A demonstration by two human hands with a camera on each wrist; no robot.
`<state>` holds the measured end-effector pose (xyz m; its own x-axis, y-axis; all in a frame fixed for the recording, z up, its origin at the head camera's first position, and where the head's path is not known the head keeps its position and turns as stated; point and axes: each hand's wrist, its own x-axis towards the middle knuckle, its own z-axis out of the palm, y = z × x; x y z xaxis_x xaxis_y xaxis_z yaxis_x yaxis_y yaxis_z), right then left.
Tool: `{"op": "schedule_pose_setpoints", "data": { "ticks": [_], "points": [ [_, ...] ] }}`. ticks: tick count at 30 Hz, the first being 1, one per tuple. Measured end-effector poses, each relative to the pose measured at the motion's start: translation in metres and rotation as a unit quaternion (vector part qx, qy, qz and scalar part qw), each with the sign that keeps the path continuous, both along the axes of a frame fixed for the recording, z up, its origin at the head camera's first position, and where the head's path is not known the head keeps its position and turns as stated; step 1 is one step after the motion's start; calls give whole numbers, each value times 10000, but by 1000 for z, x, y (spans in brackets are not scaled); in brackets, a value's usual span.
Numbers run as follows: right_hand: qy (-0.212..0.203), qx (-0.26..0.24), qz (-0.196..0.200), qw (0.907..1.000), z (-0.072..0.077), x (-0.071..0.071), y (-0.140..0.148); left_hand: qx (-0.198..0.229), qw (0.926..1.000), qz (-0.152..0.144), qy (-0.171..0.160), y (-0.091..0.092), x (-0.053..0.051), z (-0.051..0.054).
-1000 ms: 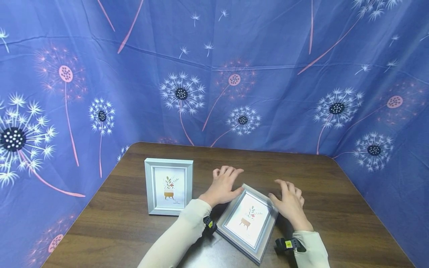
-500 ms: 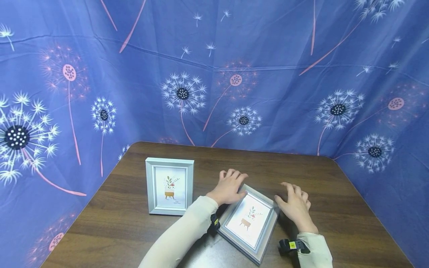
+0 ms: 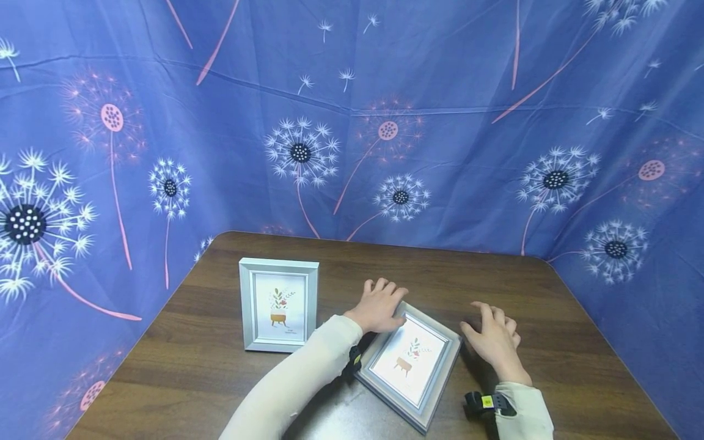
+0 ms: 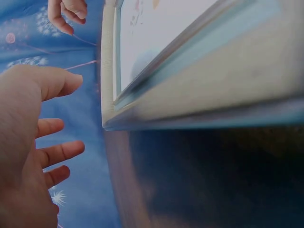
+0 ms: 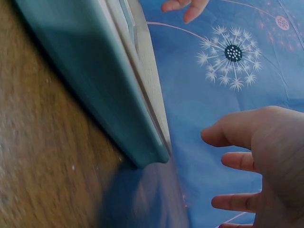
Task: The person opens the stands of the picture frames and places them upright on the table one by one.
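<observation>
Face up on the table lies a tilted silver-grey picture frame point(image 3: 408, 365), showing a potted-plant print under glare. My left hand point(image 3: 379, 308) hovers by its upper left corner, fingers spread and slightly bent; in the left wrist view the thumb and fingers stand apart from the frame's edge point(image 4: 213, 95). To the right of the frame is my right hand point(image 3: 497, 345), with a gap between them; its fingers are loosely bent and hold nothing, as the right wrist view confirms beside the frame's blue-green side point(image 5: 104, 90). Whether the frame lies fully flat, I cannot tell.
A second picture frame point(image 3: 279, 305) with a similar plant print stands upright at the left, near my left forearm. The brown wooden table point(image 3: 181, 366) meets a blue dandelion-print cloth point(image 3: 352, 122) behind and at both sides.
Both hands have shifted to the right. The right hand has drawn farther from the frame's right corner. Neither picture frame has clearly moved.
</observation>
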<state>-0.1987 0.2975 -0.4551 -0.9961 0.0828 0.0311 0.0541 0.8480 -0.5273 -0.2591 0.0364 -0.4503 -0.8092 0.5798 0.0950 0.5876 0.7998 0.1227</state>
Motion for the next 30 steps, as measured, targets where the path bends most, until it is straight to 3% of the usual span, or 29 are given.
{"op": "schedule_pose_setpoints", "data": {
  "ticks": [7, 15, 30],
  "points": [
    [-16, 158, 86, 9998, 0, 0, 7, -393, 9992, -1, -123, 4, -7, -2],
    [331, 488, 233, 9980, -4, -2, 16, -1020, 9948, -68, -33, 7, -11, -4],
    [474, 850, 474, 9941, -14, -4, 27, -1422, 9896, -226, 35, 15, -26, -15]
  ]
}}
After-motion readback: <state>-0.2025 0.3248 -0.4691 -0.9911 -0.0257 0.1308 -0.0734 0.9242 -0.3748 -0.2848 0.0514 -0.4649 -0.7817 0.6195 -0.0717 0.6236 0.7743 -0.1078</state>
